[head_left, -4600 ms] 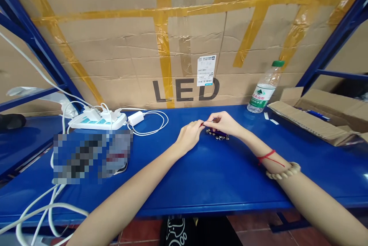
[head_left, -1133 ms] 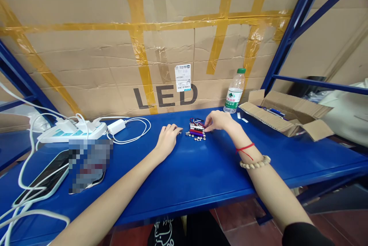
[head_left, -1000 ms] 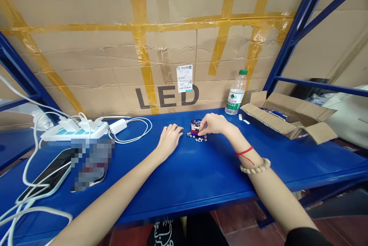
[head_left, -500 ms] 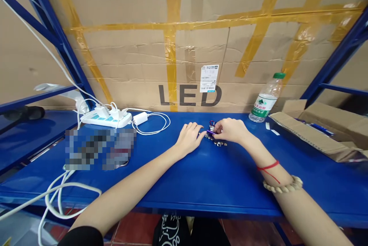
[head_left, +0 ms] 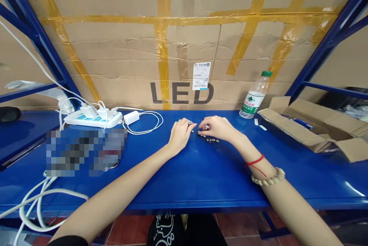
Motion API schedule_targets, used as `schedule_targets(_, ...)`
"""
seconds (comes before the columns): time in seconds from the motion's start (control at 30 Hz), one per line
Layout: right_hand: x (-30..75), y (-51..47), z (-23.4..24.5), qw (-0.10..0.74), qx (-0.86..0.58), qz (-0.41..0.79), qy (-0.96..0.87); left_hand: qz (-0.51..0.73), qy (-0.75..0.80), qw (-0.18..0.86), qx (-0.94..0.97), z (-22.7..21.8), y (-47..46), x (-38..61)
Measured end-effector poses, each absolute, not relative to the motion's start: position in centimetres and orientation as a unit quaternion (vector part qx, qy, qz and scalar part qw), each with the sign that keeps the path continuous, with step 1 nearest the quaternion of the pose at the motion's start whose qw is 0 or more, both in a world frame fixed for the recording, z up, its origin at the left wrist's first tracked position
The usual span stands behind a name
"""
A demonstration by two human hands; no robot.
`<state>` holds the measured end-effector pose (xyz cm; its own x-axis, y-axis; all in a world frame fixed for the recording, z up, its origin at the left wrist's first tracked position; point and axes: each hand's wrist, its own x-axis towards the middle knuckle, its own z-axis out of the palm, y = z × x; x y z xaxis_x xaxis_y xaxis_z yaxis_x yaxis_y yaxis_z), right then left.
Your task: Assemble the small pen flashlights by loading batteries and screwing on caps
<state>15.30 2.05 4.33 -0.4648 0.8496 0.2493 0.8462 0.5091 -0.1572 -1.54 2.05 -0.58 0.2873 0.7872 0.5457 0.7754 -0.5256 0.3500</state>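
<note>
My left hand (head_left: 180, 135) rests on the blue tabletop (head_left: 201, 177) with its fingers curled. A tiny shiny piece (head_left: 190, 123) shows by its fingertips; what it holds is too small to name. Just to the right, my right hand (head_left: 220, 127) is closed, its fingertips pointing left and down. A small silvery and dark piece (head_left: 207, 126) shows at its fingers, too small to make out. Several small metal pieces (head_left: 212, 140) lie in a loose row below and beside the right hand. The two hands are a short gap apart.
Behind stands a large taped cardboard sheet (head_left: 129, 58). To the right are a water bottle (head_left: 253, 98) and an open cardboard box (head_left: 299, 131) with blue pens. A white power strip (head_left: 92, 119), a coiled white cable (head_left: 155, 127) and blurred-out items (head_left: 74, 154) occupy the left.
The view has shifted slightly to the right. A purple piece seen at my right hand's fingers no longer shows. That hand's fingers have drawn away from the small pieces beneath.
</note>
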Motion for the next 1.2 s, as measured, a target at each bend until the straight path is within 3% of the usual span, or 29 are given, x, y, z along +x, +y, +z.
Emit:
schedule_targets(0.2,16.0,2.5,4.2,0.048,-0.538,0.010,-0.841,0.307,0.464,0.011,0.831,-0.5,1.9,-1.4)
schedule_targets(0.53,15.6,3.0,3.0,0.064,-0.529,-0.002,-0.846,0.282,0.393,0.029,0.875,-0.2,1.3,-1.1)
schedule_targets(0.77,15.8,3.0,3.7,0.158,-0.539,0.003,-0.828,0.266,0.445,0.075,0.852,-0.3,1.3,-1.2)
schedule_targets(0.97,15.6,2.6,4.2,0.270,-0.502,0.098,-0.816,0.287,0.454,0.096,0.838,-0.6,1.5,-1.2)
schedule_targets(1.2,15.2,2.3,4.5,0.311,-0.424,0.190,-0.829,0.292,0.457,0.109,0.833,-0.5,1.4,-1.2)
